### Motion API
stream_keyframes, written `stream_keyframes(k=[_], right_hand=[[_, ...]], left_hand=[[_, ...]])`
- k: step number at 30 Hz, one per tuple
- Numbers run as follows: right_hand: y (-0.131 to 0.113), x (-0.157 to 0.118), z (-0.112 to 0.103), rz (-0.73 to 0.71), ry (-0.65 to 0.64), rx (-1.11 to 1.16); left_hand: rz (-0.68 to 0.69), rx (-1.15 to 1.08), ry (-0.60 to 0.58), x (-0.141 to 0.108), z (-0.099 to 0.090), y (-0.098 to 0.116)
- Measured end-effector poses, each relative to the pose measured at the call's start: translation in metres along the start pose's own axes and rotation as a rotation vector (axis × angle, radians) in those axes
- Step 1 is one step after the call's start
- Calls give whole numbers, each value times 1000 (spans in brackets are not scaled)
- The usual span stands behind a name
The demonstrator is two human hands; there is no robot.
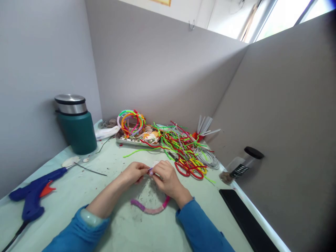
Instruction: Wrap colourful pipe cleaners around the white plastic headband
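Both hands meet over the middle of the table (pixel 120 231). My left hand (pixel 135 172) pinches a small purple piece (pixel 150 171) between thumb and fingertips. From the other side, the fingers of my right hand (pixel 166 176) close on the same piece. Its exact shape is mostly hidden by the fingers. Below the hands a curved fuzzy strip (pixel 153 211) in purple, pale pink and magenta lies on the table, its magenta end passing under my right hand.
A blue glue gun (pixel 34 192) and green bottle (pixel 76 129) stand left. Behind are a metal tray (pixel 131 142) with fuzzy rings, tangled coloured pipe cleaners (pixel 178 140) and red-handled scissors (pixel 195 172). At right are a clear jar (pixel 240 166) and black flat object (pixel 244 217).
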State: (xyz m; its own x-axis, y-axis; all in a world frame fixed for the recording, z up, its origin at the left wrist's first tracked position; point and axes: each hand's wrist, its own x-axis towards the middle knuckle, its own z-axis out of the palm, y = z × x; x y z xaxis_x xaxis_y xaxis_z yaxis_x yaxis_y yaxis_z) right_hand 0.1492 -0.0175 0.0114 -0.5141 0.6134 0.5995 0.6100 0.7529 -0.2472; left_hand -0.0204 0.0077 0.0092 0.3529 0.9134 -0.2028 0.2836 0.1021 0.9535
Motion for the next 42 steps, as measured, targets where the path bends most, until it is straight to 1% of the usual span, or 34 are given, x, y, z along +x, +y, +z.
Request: stream_keyframes(k=[2,4,6,8,11,14,18,21,24,30,34,36,37,39,41,42], right_hand=[[-1,0,0,-17,-6,23],[-2,1,0,35,34,91],[0,2,1,153,104,209],[2,4,2,302,158,360],[8,6,4,507,179,574],[12,8,5,650,179,731],[13,7,5,790,167,928],[13,6,7,896,90,1092],[13,5,9,974,14,1188],[13,4,10,1029,-92,1196],[15,2,12,1025,-100,1126],[17,2,13,1014,-76,1057],[18,2,12,985,-43,1008],[19,3,10,872,49,879],[19,4,7,737,119,749],[19,4,6,684,127,706]], left_hand=[[42,81,-1,1,1,-2],[89,170,8,1,3,-2],[133,264,7,-1,5,1],[192,351,-4,-4,6,4],[301,442,-12,-6,9,7],[356,507,22,-9,11,8],[408,468,100,-13,14,12],[465,464,109,-18,16,16],[529,502,93,-20,16,19],[554,475,54,-16,14,17],[550,542,109,-11,12,15],[550,538,135,-10,10,15],[547,524,140,-9,10,15],[507,495,163,-8,8,15],[408,466,186,-8,6,14],[347,442,186,-7,5,14]])
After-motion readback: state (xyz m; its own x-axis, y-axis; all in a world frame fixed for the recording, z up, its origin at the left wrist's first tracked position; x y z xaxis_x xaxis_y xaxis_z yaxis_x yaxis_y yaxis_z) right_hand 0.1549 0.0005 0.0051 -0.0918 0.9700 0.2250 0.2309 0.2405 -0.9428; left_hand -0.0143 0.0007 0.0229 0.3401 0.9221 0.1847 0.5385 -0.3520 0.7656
